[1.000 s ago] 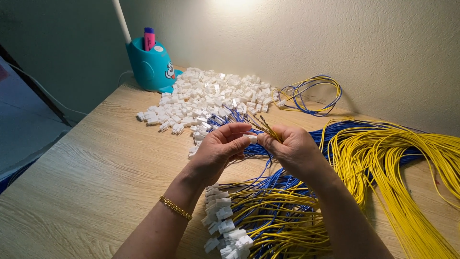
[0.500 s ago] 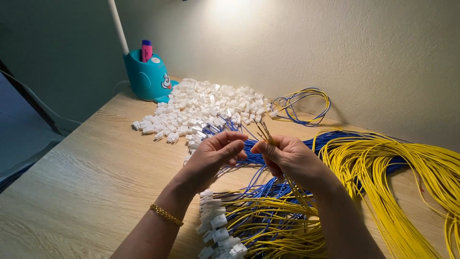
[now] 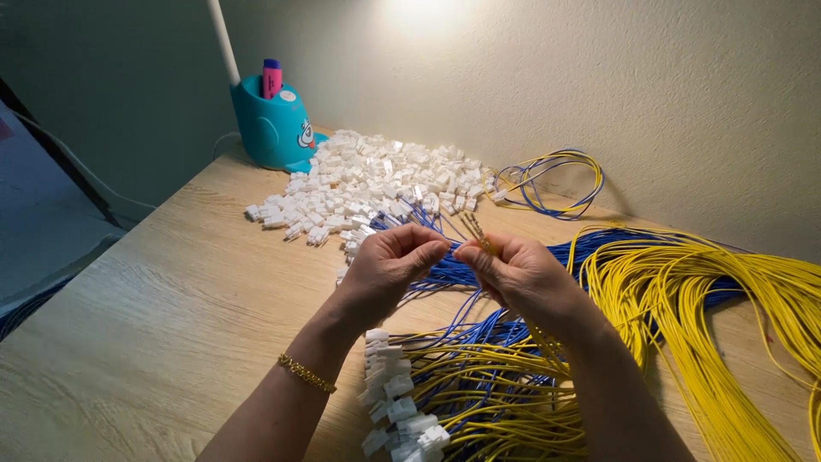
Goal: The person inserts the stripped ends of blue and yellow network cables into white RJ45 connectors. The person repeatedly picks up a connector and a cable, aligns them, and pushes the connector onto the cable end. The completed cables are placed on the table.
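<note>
My two hands meet above the middle of the counter, fingertips almost touching. Left hand: fingers curled in, thumb and forefinger pinched together on something too small to make out; gold bracelet on that wrist. Right hand: closed around a small bunch of yellow wires, whose bare metal ends stick up and away from me just past my fingertips.

The held wires sit between the two hands, slightly toward the right one, raised off the counter.

Behind the hands, toward the wall: a wide heap of small white plastic connectors. Left of that heap, a teal pen holder with a pink marker standing in it, and a white lamp stem rising beside it.

Under and near my wrists: a tangle of yellow and blue wires already fitted with white connectors, the connectors lying in a row below my left forearm.

To the right: a thick sheaf of long yellow wires over blue wires. Far back by the wall: a small coil of blue and yellow wire, well apart from the hands
</note>
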